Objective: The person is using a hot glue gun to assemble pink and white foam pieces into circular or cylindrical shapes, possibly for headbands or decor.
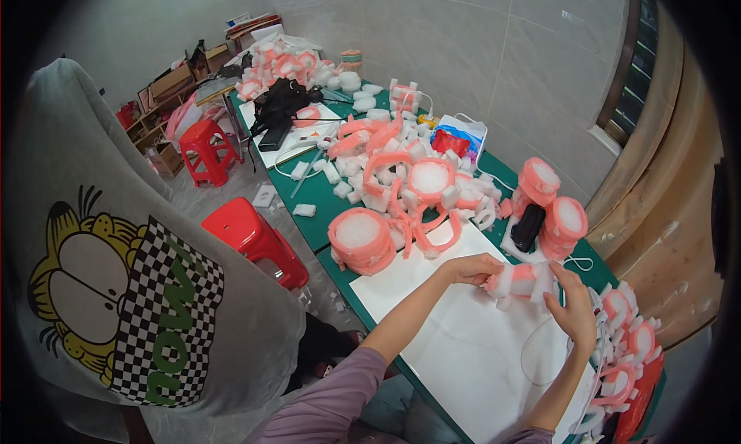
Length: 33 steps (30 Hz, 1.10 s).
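Over the white board (455, 328), I hold a small piece of pink and white foam (523, 272) up between both hands. My left hand (472, 269) pinches its left end, with the fingertips partly hidden behind the foam. At the other end my right hand (573, 305) has thumb and fingers around a white foam part of the same piece. Just beyond my hands lie loose pink foam strips (440, 239) and a round pink-rimmed foam stack with a white top (360, 232). A black object (529, 226) rests in white foam beside two more round stacks (563, 220).
A heap of pink and white foam (386, 158) covers the green table's (316, 224) middle. A black bag (284, 104) lies farther back. More foam pieces (629, 344) crowd the right. Red stools (251, 239) stand left, near a person in a grey shirt (255, 320). White cables cross the table.
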Each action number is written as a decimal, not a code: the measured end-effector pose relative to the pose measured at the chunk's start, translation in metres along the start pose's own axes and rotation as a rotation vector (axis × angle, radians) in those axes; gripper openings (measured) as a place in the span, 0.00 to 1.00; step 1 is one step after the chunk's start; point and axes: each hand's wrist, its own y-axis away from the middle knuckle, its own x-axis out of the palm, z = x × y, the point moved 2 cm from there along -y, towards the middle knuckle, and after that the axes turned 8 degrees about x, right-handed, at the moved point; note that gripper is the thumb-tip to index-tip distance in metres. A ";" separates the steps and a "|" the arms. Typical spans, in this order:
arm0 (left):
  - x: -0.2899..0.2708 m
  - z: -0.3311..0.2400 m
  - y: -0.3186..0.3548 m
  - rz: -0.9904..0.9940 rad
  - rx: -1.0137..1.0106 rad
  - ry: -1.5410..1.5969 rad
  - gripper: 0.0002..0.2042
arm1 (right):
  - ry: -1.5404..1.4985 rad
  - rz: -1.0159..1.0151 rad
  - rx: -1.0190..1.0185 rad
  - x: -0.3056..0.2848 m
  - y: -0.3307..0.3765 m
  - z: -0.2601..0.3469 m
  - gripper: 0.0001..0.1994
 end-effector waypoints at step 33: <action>-0.031 0.013 -0.003 -0.061 0.039 -0.136 0.26 | 0.005 0.058 -0.040 0.012 -0.017 -0.041 0.23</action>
